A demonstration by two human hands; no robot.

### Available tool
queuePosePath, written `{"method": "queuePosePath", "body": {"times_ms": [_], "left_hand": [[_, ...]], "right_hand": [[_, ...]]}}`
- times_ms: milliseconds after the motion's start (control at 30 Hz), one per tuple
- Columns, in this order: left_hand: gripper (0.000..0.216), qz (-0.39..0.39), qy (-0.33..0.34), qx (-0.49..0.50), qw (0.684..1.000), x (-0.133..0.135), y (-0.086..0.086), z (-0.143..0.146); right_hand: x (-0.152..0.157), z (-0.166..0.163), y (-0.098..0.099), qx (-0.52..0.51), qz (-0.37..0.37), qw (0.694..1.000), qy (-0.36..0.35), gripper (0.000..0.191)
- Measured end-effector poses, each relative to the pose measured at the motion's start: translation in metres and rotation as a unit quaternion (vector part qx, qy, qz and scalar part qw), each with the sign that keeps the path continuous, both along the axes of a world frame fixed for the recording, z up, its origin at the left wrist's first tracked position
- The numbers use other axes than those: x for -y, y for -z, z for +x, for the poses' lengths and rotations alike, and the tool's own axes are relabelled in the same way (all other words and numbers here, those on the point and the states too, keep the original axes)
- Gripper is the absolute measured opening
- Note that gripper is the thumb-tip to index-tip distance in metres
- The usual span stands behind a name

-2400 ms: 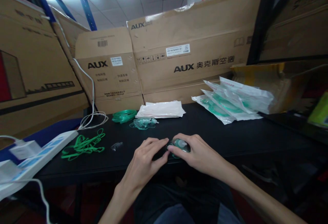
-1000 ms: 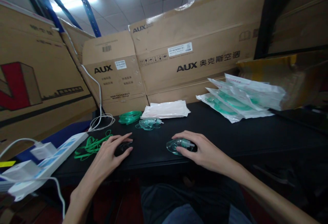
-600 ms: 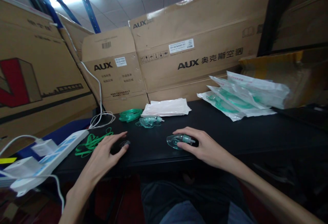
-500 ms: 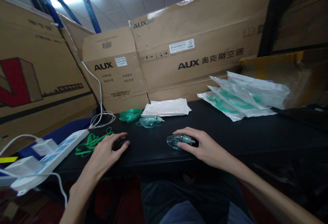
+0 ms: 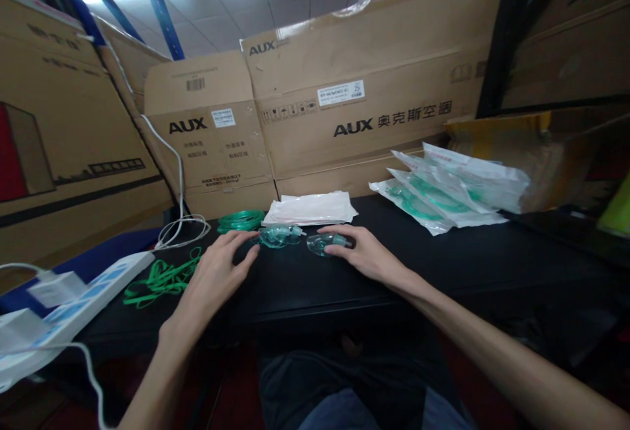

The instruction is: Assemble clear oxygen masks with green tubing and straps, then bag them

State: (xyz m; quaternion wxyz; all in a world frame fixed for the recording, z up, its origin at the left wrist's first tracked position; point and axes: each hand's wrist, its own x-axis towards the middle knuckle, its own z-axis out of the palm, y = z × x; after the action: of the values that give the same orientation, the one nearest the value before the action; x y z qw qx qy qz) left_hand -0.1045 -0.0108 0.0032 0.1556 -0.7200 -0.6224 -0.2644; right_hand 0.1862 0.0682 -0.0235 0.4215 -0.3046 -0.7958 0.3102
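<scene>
In my right hand [image 5: 361, 253] is a clear green-tinted oxygen mask [image 5: 319, 244], held by its connector end between thumb and fingers. Just to its left, more clear green masks [image 5: 279, 237] lie bunched together on the black table. My left hand [image 5: 224, 262] is beside the left end of that bunch, thumb and index finger apart. Its index fingertip overlaps the edge of the bunch; whether it touches is unclear. Green elastic straps [image 5: 160, 279] lie in a tangle left of this hand. A coil of green tubing [image 5: 241, 220] rests behind it.
White flat packets [image 5: 311, 209] lie at the back of the black table [image 5: 305, 285]. Sealed pouches with green tubing [image 5: 433, 193] are piled on the right. A white power strip [image 5: 93, 299] with plugs and cables is at left. Large cardboard boxes [image 5: 369, 56] wall the back.
My right hand has carried its mask away from me and slightly left, beside the other masks. My left hand has also moved forward, up to the bunch. The camera view has shifted slightly.
</scene>
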Motion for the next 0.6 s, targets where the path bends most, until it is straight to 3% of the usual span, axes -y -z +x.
{"method": "queuePosePath", "body": {"times_ms": [133, 267, 600], "left_hand": [[0.041, -0.012, 0.081, 0.016, 0.997, -0.041, -0.003, 0.020], [0.034, -0.042, 0.118, 0.051, 0.991, -0.070, 0.005, 0.020], [0.026, -0.036, 0.138, 0.103, 0.984, -0.077, 0.013, 0.012]], "right_hand": [[-0.039, -0.030, -0.009, -0.001, 0.007, 1.000, 0.018, 0.029], [-0.059, -0.058, -0.010, 0.021, 0.015, 0.999, 0.039, 0.028], [-0.063, -0.073, -0.003, 0.095, 0.053, 0.993, 0.041, 0.037]]}}
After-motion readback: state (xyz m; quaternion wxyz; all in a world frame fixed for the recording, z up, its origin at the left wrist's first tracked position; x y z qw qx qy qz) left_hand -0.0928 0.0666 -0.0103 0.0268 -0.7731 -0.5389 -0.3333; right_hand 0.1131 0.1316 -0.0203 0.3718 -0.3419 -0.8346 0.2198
